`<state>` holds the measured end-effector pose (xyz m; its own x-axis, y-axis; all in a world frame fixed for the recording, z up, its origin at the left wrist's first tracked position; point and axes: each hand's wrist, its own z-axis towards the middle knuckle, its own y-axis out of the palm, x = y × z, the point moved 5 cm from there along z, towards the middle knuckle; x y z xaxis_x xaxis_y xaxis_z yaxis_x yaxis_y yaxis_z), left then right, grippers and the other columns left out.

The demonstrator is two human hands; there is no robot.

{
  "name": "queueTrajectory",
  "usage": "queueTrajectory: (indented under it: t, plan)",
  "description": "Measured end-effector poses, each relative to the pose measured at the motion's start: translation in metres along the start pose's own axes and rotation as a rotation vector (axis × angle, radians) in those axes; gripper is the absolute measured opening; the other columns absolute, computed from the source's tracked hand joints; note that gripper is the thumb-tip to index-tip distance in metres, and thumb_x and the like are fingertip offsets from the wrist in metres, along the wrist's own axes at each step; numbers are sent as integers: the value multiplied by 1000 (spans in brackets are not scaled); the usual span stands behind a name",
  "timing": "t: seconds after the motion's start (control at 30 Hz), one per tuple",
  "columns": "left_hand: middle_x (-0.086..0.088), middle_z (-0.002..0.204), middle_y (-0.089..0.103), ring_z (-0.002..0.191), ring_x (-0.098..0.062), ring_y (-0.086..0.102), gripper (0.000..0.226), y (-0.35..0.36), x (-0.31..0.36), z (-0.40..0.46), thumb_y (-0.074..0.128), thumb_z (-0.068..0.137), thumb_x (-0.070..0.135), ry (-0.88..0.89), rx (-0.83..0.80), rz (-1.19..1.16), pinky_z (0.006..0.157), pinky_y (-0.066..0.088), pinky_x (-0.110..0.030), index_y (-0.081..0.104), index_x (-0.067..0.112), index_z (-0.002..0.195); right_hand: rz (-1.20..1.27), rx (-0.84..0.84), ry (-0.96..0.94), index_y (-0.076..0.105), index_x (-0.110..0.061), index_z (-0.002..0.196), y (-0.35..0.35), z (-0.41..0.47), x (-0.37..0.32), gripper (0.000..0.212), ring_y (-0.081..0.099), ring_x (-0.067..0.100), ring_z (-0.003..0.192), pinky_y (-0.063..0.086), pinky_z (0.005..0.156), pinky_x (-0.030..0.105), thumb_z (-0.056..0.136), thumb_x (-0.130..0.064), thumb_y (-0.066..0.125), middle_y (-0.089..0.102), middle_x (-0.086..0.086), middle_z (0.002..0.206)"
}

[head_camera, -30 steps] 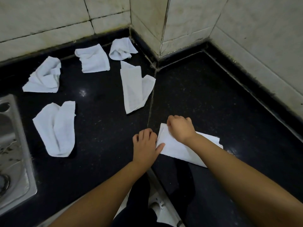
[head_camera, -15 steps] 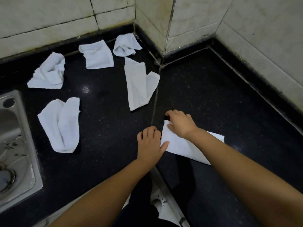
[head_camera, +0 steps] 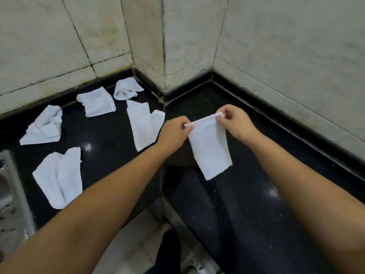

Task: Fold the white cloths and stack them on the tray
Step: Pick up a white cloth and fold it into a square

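At a black stone desk set into a tiled corner, I hold a half-folded white cloth in the air, my left hand and right hand each pinching one end of its folded top edge, fingers pressed together on the fabric; the rest hangs free above the desk. To fold it well, I judge, I should keep that edge taut and level, lay it down and match the corners; five more cloths lie loose to the left, beside a steel sink; no tray is in view.
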<state>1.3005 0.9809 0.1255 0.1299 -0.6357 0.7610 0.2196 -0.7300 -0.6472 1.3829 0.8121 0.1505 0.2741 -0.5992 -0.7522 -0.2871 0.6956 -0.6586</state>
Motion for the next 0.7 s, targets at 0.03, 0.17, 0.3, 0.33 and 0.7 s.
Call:
queueTrajectory:
  t: [0.03,0.17,0.3,0.33,0.7]
  plan:
    - [4,68,54,68,-14,50,15,-9,18,6,57,90,22,62,41,3,64,38,-28,61,13,79,45,67,-32,60,-19,88,-15,-1,-8,6,57,13,86,44,73,23,91,-16,56,64,0,93]
    - [9,66,54,62,-4,48,9,-28,57,0,59,88,23,176,117,-38,59,36,-22,63,17,83,230,169,-98,61,-23,84,-49,-24,-22,13,52,6,75,41,67,14,89,-11,58,61,-7,84]
    - [4,75,61,68,-10,52,7,-6,39,-40,61,89,22,245,-25,27,64,42,-28,63,17,84,254,40,-44,63,-15,88,-29,-67,5,13,48,1,63,38,58,9,88,-2,59,59,2,79]
    - [4,77,61,69,-11,53,8,4,28,-52,62,88,22,254,-85,49,66,44,-31,63,15,85,244,-6,-14,63,-14,89,-18,-80,19,12,49,2,66,38,61,12,87,-2,60,59,5,80]
    - [-5,89,67,84,-18,63,11,78,-43,-79,65,87,23,39,-538,105,79,50,-31,66,12,89,202,-331,285,68,-26,85,51,-139,123,9,49,15,72,42,71,30,87,-17,65,54,5,78]
